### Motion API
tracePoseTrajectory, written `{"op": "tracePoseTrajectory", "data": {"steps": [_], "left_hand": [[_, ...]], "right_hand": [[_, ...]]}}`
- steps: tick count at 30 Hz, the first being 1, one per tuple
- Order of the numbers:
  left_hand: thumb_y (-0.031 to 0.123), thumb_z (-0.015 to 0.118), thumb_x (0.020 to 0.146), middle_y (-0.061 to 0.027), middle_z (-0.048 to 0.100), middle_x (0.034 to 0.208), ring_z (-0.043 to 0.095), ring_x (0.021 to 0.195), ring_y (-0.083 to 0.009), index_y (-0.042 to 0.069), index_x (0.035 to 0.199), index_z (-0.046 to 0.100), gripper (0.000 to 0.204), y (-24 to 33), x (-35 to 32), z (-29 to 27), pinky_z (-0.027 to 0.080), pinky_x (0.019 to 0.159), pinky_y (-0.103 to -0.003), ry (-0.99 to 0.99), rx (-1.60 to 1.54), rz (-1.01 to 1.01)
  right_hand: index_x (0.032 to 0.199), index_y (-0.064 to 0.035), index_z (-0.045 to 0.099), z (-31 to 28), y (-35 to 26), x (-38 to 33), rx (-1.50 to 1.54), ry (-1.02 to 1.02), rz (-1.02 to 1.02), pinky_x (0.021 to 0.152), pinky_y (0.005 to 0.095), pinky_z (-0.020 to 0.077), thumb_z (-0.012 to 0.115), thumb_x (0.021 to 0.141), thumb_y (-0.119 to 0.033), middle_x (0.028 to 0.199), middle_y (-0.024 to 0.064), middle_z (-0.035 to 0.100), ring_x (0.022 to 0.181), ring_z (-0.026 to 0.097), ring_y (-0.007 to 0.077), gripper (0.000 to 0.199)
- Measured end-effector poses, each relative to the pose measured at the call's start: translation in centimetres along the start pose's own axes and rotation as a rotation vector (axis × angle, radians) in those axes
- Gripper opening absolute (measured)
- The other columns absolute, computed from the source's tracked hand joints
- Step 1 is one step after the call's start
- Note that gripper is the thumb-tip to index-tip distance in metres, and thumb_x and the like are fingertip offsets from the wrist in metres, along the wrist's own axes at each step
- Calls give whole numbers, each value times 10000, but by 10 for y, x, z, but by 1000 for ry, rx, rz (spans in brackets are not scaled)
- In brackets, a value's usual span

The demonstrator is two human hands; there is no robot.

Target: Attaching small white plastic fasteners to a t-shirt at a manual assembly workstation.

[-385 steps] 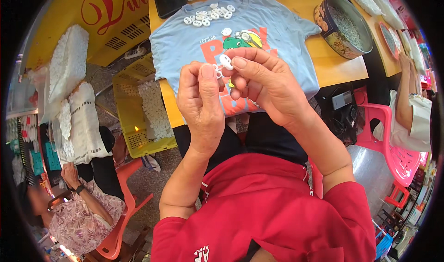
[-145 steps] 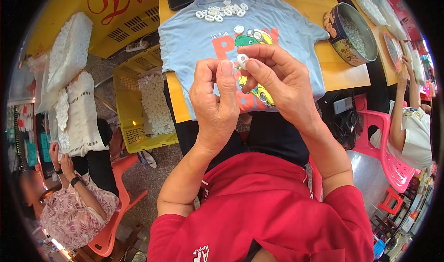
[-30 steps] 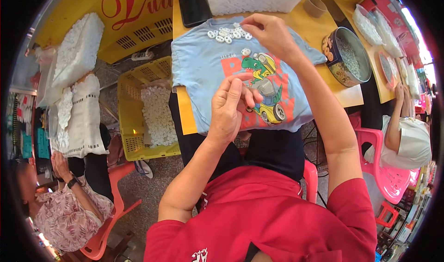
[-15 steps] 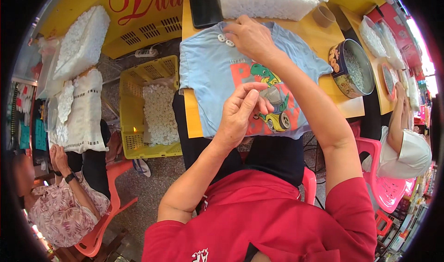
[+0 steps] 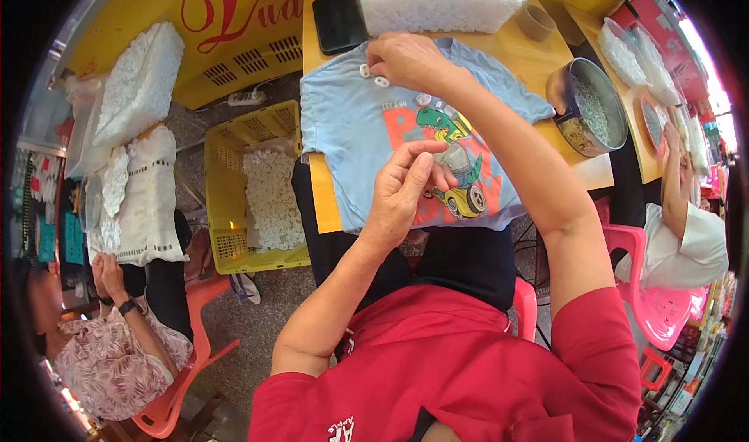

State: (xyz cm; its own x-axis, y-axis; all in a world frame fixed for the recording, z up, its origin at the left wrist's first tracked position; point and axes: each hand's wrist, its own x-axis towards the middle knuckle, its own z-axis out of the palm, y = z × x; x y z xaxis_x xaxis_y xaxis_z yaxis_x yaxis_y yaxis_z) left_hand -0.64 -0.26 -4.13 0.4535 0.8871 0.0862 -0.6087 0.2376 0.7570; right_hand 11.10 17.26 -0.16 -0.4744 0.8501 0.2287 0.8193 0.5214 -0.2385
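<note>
A light blue shirt (image 5: 351, 130) with a dinosaur-and-car print lies spread on the yellow table (image 5: 538, 63). Small white round pieces (image 5: 370, 75) lie on the shirt near its collar. My right hand (image 5: 406, 58) reaches far forward and rests on those pieces, fingers curled over them. My left hand (image 5: 406, 192) hovers above the shirt's lower half, thumb and fingers pinched together; whether it holds a small piece cannot be made out.
A clear tub of white pieces (image 5: 441, 1) and a black phone (image 5: 339, 21) sit at the table's far edge. A metal pot (image 5: 589, 110) stands at the right. A yellow crate (image 5: 250, 188) with white pieces is on the floor at left. People sit at left (image 5: 117, 348) and right (image 5: 686, 216).
Both hands were together in front of me working a small white piece. My right hand has since reached out to the white pieces by the collar, while my left stays over the print.
</note>
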Motion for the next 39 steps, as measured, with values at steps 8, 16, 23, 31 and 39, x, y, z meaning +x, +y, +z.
{"op": "tracePoseTrajectory", "data": {"steps": [8,16,23,31,39], "left_hand": [[184,447,1021,-45,585,788,607,822,-149,19,1179,543,248,2,0,1,472,770,-270,65,-73,46],[146,564,968,-44,627,919,598,812,-110,30,1152,553,218,15,0,7,468,752,-241,323,80,113],[111,607,941,-13,627,918,568,774,-59,31,1056,593,141,10,-3,18,441,691,-184,313,299,111],[26,596,926,-45,585,1002,567,771,-88,2,1017,603,95,5,-5,19,471,680,-216,217,481,212],[50,584,938,-77,622,955,605,771,-121,2,1032,576,106,1,-5,13,496,681,-240,243,357,90]], "right_hand": [[967,-29,673,-19,3,-38,564,141,139,699,319,497,675,834,-194,870,95,679,738,620,191,212],[1066,23,640,-38,-57,-135,1261,193,332,721,211,485,641,903,-96,912,26,663,842,602,70,201],[1040,27,629,-29,-79,-175,1385,310,537,763,240,517,650,897,-91,934,52,662,851,636,101,186],[1018,26,644,-28,-81,-192,1080,411,478,738,246,522,642,890,-59,922,70,665,843,643,102,154],[966,10,679,-39,-53,-199,883,369,315,649,247,483,666,854,-43,856,48,663,754,597,87,124]]}}
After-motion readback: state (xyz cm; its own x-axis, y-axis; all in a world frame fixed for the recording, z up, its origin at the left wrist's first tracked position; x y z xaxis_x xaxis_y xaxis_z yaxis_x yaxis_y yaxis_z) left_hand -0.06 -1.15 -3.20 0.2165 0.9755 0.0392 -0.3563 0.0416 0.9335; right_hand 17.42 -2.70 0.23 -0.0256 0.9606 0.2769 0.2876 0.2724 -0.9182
